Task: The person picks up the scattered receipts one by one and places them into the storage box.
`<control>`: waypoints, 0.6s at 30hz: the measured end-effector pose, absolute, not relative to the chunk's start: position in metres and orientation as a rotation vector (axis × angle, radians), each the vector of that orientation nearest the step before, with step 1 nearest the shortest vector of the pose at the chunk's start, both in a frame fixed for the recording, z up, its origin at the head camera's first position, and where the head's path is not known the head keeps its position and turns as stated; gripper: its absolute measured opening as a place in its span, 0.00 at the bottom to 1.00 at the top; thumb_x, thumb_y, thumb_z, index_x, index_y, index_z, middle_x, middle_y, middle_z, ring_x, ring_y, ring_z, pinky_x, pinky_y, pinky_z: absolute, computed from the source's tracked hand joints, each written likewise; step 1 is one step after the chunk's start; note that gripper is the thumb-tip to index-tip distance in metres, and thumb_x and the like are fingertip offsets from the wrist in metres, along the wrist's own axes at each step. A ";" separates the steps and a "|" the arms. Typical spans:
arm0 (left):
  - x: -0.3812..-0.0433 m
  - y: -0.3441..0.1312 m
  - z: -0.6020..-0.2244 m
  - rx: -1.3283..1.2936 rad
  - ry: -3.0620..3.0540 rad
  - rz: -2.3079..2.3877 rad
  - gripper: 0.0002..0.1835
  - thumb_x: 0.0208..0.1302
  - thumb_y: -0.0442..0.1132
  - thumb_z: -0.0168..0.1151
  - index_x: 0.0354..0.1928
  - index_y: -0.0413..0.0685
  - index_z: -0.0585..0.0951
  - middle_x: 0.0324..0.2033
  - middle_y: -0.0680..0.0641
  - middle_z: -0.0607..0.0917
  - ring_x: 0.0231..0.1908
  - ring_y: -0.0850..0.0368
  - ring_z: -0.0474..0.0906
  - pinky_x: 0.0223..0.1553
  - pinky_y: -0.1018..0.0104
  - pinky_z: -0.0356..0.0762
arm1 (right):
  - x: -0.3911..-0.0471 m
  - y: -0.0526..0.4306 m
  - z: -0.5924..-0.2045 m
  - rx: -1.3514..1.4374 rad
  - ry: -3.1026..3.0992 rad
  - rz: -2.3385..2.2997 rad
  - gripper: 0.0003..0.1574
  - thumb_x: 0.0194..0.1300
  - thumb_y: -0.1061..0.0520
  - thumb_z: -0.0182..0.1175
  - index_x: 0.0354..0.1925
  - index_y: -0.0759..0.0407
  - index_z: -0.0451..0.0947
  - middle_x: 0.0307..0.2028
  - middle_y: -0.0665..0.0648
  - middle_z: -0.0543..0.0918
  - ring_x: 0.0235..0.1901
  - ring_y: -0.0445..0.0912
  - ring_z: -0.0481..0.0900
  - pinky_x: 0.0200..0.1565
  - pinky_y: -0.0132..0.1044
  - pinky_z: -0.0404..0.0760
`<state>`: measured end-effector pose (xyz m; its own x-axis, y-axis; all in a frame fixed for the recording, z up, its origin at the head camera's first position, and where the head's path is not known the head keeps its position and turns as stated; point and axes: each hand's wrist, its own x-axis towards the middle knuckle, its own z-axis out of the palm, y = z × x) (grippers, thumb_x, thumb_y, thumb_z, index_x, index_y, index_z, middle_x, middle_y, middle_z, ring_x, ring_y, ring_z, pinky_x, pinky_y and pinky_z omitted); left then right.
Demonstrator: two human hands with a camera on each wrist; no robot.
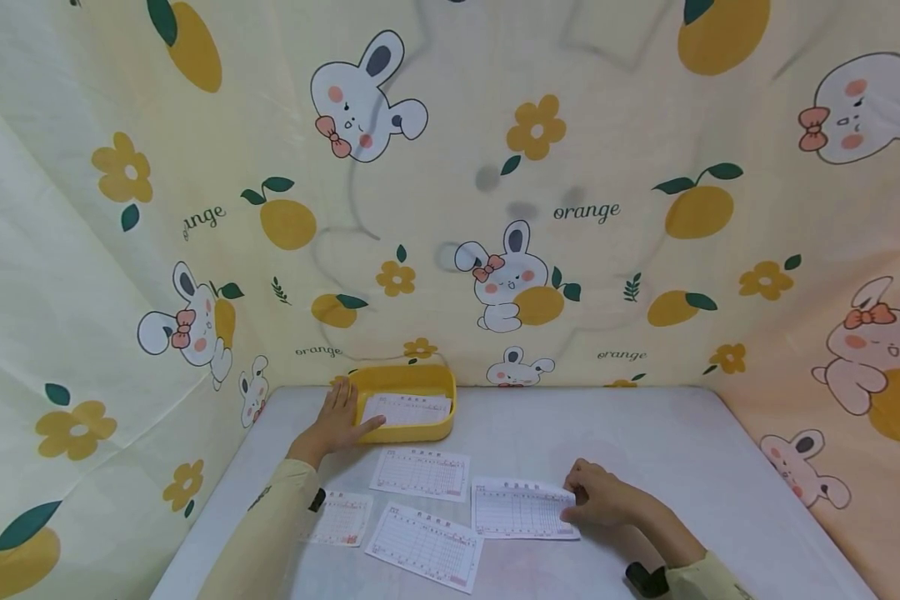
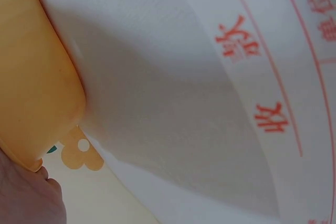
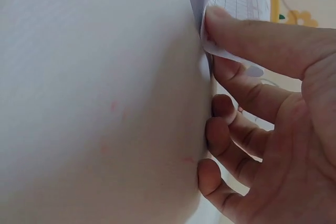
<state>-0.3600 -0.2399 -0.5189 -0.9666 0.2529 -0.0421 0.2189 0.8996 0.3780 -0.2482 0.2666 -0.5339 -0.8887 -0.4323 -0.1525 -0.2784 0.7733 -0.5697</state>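
Observation:
On the left of the table, my left hand (image 1: 337,425) rests against the yellow plastic basket (image 1: 412,433), fingers stretched along its left side and thumb over the front rim. Inside the basket lies a printed form (image 1: 405,408). My right hand (image 1: 598,493) pinches the right edge of another printed form (image 1: 521,508) with a black grid. In the right wrist view, the thumb (image 3: 247,38) and index finger hold that paper's bent edge (image 3: 202,3). The left wrist view shows the basket's wall (image 2: 37,61), part of the hand and a form with red characters (image 2: 273,119).
Between my arms lie a form (image 1: 420,473) before the basket, a tilted form (image 1: 425,546) nearer me, and a red-printed form (image 1: 337,518) partly behind my left sleeve. A patterned cloth (image 1: 615,275) hangs behind the white table (image 1: 645,433).

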 end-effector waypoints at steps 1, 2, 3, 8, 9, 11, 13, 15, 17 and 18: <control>-0.360 -0.240 -0.519 0.374 2.972 0.591 0.67 0.72 0.78 0.49 0.81 0.22 0.43 0.83 0.26 0.36 0.84 0.30 0.30 0.83 0.38 0.29 | -0.248 0.267 -0.534 -0.555 2.694 -0.807 0.15 0.63 0.52 0.79 0.37 0.52 0.81 0.39 0.50 0.70 0.41 0.48 0.66 0.40 0.38 0.64; -0.360 -0.240 -0.519 0.376 2.968 0.597 0.68 0.71 0.79 0.48 0.81 0.22 0.43 0.83 0.26 0.35 0.84 0.30 0.30 0.83 0.38 0.28 | -0.248 0.267 -0.534 -0.560 2.694 -0.815 0.15 0.63 0.52 0.79 0.37 0.53 0.80 0.39 0.50 0.70 0.41 0.48 0.66 0.40 0.37 0.65; -0.360 -0.241 -0.520 0.380 2.967 0.609 0.68 0.71 0.80 0.48 0.81 0.21 0.43 0.83 0.25 0.35 0.84 0.30 0.30 0.83 0.38 0.28 | -0.248 0.267 -0.533 -0.565 2.692 -0.825 0.14 0.63 0.53 0.78 0.37 0.53 0.81 0.39 0.50 0.70 0.41 0.48 0.66 0.40 0.37 0.65; -0.360 -0.240 -0.519 0.361 2.967 0.563 0.66 0.73 0.77 0.49 0.82 0.22 0.42 0.83 0.26 0.35 0.84 0.31 0.30 0.83 0.39 0.29 | -0.250 0.269 -0.534 -0.563 2.671 -0.875 0.12 0.66 0.54 0.76 0.39 0.55 0.81 0.39 0.51 0.71 0.41 0.48 0.67 0.39 0.37 0.66; -0.361 -0.240 -0.520 0.356 2.971 0.553 0.65 0.74 0.76 0.50 0.82 0.23 0.42 0.83 0.26 0.36 0.84 0.31 0.30 0.83 0.38 0.30 | -0.250 0.269 -0.535 -0.552 2.662 -0.891 0.12 0.67 0.55 0.75 0.39 0.55 0.80 0.39 0.52 0.72 0.41 0.48 0.68 0.39 0.37 0.66; -0.362 -0.240 -0.521 0.341 2.970 0.536 0.64 0.74 0.75 0.50 0.82 0.23 0.43 0.84 0.27 0.36 0.84 0.31 0.30 0.83 0.38 0.30 | -0.250 0.270 -0.534 -0.532 2.649 -0.934 0.12 0.68 0.56 0.75 0.40 0.56 0.79 0.38 0.53 0.73 0.40 0.48 0.69 0.38 0.36 0.67; -0.363 -0.240 -0.521 0.330 2.968 0.529 0.63 0.74 0.74 0.50 0.82 0.24 0.42 0.84 0.27 0.35 0.84 0.31 0.30 0.83 0.39 0.30 | -0.251 0.272 -0.534 -0.550 2.636 -0.982 0.12 0.68 0.57 0.74 0.39 0.57 0.78 0.37 0.52 0.74 0.39 0.47 0.71 0.36 0.35 0.68; -0.364 -0.241 -0.523 0.329 2.971 0.522 0.63 0.74 0.75 0.50 0.82 0.24 0.42 0.84 0.28 0.35 0.84 0.31 0.30 0.83 0.38 0.31 | -0.252 0.274 -0.534 -0.581 2.629 -1.024 0.11 0.69 0.57 0.73 0.39 0.56 0.78 0.35 0.51 0.76 0.36 0.45 0.72 0.35 0.34 0.69; -0.365 -0.242 -0.523 0.330 2.969 0.525 0.63 0.75 0.75 0.50 0.82 0.24 0.42 0.84 0.28 0.34 0.84 0.32 0.30 0.83 0.39 0.30 | -0.255 0.276 -0.534 -0.615 2.619 -1.066 0.10 0.70 0.57 0.72 0.38 0.55 0.79 0.33 0.49 0.79 0.34 0.42 0.73 0.34 0.33 0.70; -0.365 -0.242 -0.523 0.333 2.970 0.525 0.63 0.75 0.74 0.50 0.82 0.24 0.42 0.84 0.28 0.34 0.84 0.32 0.30 0.83 0.39 0.30 | -0.256 0.277 -0.535 -0.627 2.608 -1.090 0.09 0.70 0.57 0.72 0.38 0.55 0.79 0.33 0.49 0.80 0.33 0.41 0.73 0.34 0.32 0.71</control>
